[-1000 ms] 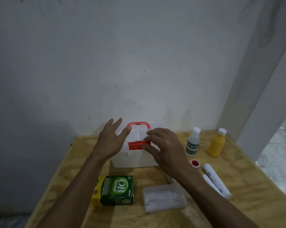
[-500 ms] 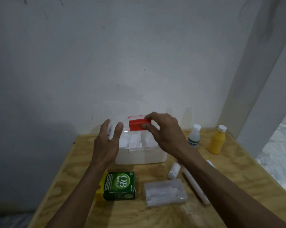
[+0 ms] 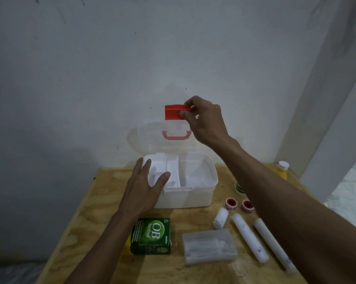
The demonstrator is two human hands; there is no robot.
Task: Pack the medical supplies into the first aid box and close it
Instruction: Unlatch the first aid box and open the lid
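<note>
The white first aid box [image 3: 193, 196] stands at the back of the wooden table [image 3: 103, 203] with its clear lid [image 3: 152, 138] raised upright. My right hand [image 3: 203, 121] pinches the red latch [image 3: 174, 112] at the lid's top edge. My left hand [image 3: 144, 189] rests with spread fingers against the box's left front corner, holding nothing. In front lie a green OB herbal carton [image 3: 151, 235], a clear plastic case [image 3: 209, 245], three white rolls [image 3: 249, 237] and two red-centred tape rolls [image 3: 231, 203].
A yellow bottle [image 3: 281, 170] with a white cap stands at the back right, and a white bottle with green bands [image 3: 239, 188] shows partly behind my right forearm. A white wall rises directly behind the box, a white pillar to the right.
My right hand has swung the lid up by the red latch from closed to fully upright. My left hand has slid from the lid down to the box's left front corner.
</note>
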